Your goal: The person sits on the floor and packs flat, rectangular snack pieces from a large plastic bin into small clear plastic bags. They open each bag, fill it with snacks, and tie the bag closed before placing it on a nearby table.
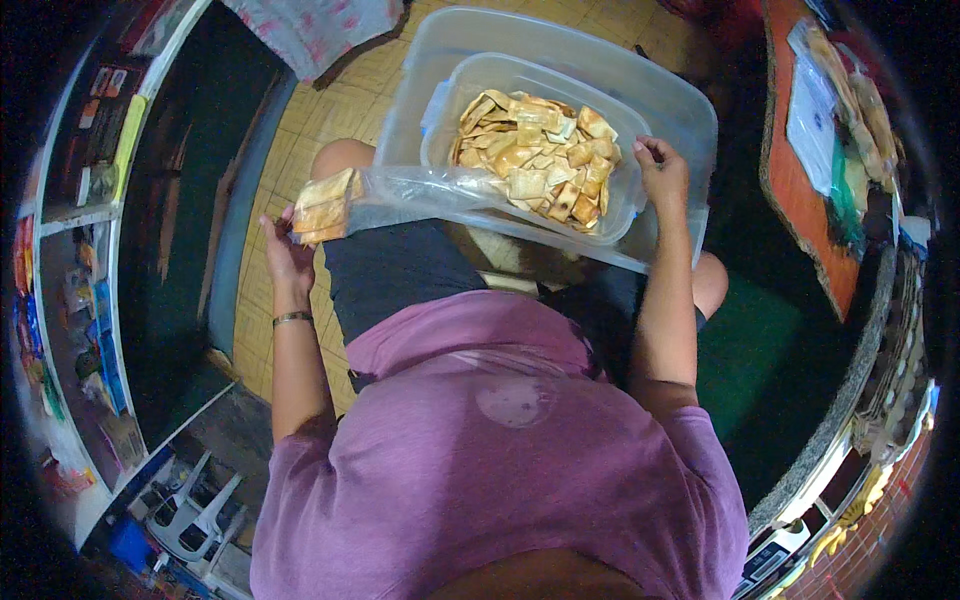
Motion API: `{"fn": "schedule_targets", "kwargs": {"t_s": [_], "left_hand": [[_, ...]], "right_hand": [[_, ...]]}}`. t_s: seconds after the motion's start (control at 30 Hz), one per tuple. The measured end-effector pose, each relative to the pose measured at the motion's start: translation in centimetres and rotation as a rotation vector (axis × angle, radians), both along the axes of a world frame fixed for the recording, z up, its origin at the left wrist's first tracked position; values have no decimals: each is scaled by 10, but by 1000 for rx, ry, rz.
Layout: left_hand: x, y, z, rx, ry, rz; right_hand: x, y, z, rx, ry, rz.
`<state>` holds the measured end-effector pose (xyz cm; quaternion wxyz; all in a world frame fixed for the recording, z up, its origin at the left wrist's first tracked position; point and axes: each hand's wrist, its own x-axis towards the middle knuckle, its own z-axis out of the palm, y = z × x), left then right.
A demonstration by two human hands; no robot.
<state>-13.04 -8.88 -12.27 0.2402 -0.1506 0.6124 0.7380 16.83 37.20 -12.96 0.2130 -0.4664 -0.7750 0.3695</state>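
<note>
My left hand (286, 256) holds the filled end of a long clear plastic bag (410, 193), beside my left knee. Flat, square, golden-brown crackers (326, 205) are packed in that end. The bag's slack part stretches to the right over the near edge of the tubs. A heap of similar cracker pieces (530, 150) lies in a smaller clear plastic tub (437, 128), which sits inside a large clear bin (550, 32). My right hand (663, 172) is at the smaller tub's right rim, fingers curled together; whatever they may hold is too small to make out.
The large bin stands in front of me between my knees. At right is an orange-brown board (800, 190) with plastic packets (812, 115) on it. Shelves with colourful packages (95, 320) line the left. Yellow patterned flooring (275, 190) shows beside the bin, and a patterned cloth (320, 30) hangs at far left.
</note>
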Motion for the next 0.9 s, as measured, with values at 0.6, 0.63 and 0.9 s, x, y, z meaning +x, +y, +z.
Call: {"fn": "schedule_targets", "kwargs": {"t_s": [0.6,0.63,0.9], "left_hand": [[40,40,1,-49,267,289],[40,40,0,-45,267,298],[39,41,0,-31,282,312]], "right_hand": [[-33,-16,-15,386,-530,365],[-34,-17,-16,373,-539,359],[-45,-19,-11,231,-706,384]]}}
